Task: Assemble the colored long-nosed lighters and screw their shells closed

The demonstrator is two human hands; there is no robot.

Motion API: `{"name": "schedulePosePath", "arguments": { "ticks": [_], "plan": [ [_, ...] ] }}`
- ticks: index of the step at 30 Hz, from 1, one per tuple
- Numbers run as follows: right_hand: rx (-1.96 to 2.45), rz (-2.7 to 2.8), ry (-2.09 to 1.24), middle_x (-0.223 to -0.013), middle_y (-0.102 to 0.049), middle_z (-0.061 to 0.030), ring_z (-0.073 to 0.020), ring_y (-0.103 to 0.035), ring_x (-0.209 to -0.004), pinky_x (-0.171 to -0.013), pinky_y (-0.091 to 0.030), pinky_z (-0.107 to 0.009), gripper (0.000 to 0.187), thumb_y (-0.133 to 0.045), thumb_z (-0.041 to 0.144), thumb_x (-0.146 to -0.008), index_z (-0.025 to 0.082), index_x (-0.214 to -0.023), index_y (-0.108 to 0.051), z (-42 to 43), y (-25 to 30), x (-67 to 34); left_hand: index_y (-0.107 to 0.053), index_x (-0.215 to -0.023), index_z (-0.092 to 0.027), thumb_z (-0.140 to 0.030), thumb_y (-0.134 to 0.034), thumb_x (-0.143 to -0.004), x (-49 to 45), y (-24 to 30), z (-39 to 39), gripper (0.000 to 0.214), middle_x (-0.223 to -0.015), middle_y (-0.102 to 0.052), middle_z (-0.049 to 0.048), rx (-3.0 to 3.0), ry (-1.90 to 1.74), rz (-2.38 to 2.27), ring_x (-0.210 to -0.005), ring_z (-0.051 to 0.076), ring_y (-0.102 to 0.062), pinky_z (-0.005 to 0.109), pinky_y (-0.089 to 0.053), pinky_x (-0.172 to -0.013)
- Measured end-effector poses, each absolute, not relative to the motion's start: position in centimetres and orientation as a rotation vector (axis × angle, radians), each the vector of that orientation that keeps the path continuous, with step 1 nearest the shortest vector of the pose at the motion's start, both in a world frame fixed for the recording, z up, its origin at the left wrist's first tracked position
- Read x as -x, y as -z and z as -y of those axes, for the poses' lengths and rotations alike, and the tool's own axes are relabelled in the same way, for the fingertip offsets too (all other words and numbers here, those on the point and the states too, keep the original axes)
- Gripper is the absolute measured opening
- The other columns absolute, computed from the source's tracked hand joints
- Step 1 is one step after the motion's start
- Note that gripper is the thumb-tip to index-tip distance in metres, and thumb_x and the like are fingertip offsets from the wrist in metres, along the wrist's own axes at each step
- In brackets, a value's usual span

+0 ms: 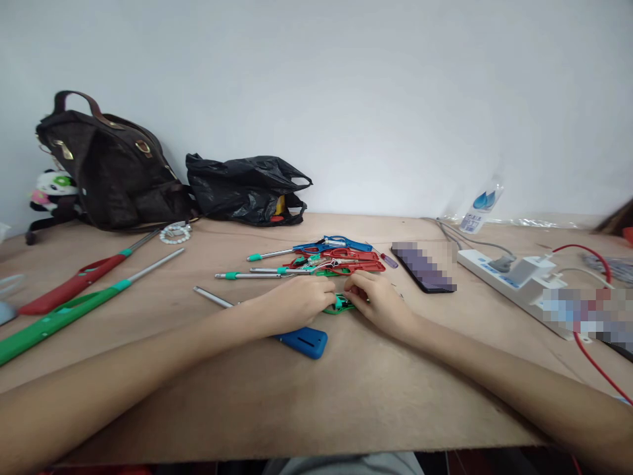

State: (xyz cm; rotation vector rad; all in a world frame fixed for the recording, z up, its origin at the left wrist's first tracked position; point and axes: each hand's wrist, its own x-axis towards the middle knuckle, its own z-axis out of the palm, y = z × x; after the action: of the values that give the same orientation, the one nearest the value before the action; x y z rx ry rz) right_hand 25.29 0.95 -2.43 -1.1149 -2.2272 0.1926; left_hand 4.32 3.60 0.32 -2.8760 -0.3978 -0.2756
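Both my hands rest on the wooden table (316, 396) near its middle. My left hand (299, 300) is curled and pinches one side of a small green lighter shell (340, 305). My right hand (378, 300) is curled too and pinches the other side of that same piece. Part of the shell is hidden by my fingers. Under my left wrist lies a blue lighter handle (305, 341) with a metal rod sticking out to the left. Just beyond my hands sits a pile of red, blue and green lighter parts (336, 258) with metal rods.
A red long lighter (74, 282) and a green one (59, 316) lie at left. A brown bag (111, 165) and black plastic bag (244, 188) stand by the wall. A phone (422, 267), white power strip (514, 280), red cable (591, 359) and bottle (479, 208) are at right.
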Motion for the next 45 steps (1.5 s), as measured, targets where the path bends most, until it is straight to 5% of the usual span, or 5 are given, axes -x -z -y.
{"name": "schedulePosePath", "arguments": {
  "ticks": [7, 45],
  "plan": [
    [1.085, 2.223, -0.280, -0.070, -0.057, -0.0002, -0.0137, -0.049, -0.062, -0.056, -0.036, -0.024, 0.015, -0.057, 0.012, -0.085, 0.019, -0.073, -0.052, -0.5, 1.8, -25.7, -0.071, -0.095, -0.017, 0.002, -0.044, -0.081, -4.3, -1.0, -3.0, 0.035, -0.107, -0.063, 0.0068, 3.025, 0.307, 0.707, -0.094, 0.020, -0.061, 0.028, -0.048, -0.081],
    [1.004, 2.346, -0.108, -0.081, -0.058, -0.0034, -0.0155, -0.054, -0.073, -0.064, -0.039, -0.025, 0.012, -0.052, 0.010, -0.086, 0.018, -0.079, -0.057, 0.0, 2.3, -25.8, -0.071, -0.096, -0.018, 0.000, -0.039, -0.077, -4.0, -1.7, -3.3, 0.041, -0.115, -0.059, 0.0052, 3.309, 0.250, 0.877, -0.104, 0.020, -0.058, 0.030, -0.045, -0.095]
  ]
}}
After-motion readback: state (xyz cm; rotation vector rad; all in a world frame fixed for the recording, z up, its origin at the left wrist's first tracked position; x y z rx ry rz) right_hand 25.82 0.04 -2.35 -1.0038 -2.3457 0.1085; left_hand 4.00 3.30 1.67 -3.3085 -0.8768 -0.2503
